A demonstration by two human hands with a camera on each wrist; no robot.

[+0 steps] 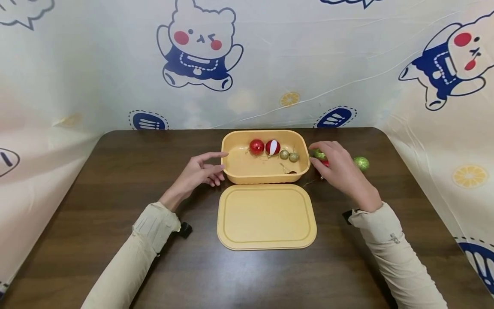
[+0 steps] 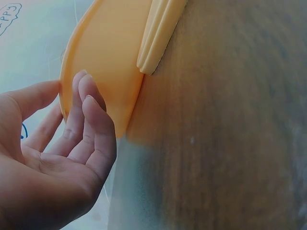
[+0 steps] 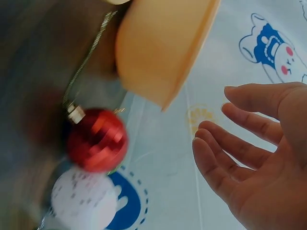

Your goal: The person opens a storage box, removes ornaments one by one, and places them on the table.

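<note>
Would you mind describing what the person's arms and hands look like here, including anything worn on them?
Both arms wear long, loose beige sleeves reaching to the wrists; the cuffs are lightly gathered. A small black device sits at the left wrist and another at the right, partly hidden by the cuffs. The left hand and the right hand are bare: no gloves, rings or watch show.

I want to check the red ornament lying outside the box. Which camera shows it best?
The right wrist view: the red bauble shows whole, with its cap and cord, beside the yellow box. In the head view the right hand hides most of it. The left wrist view doesn't show it.
</note>
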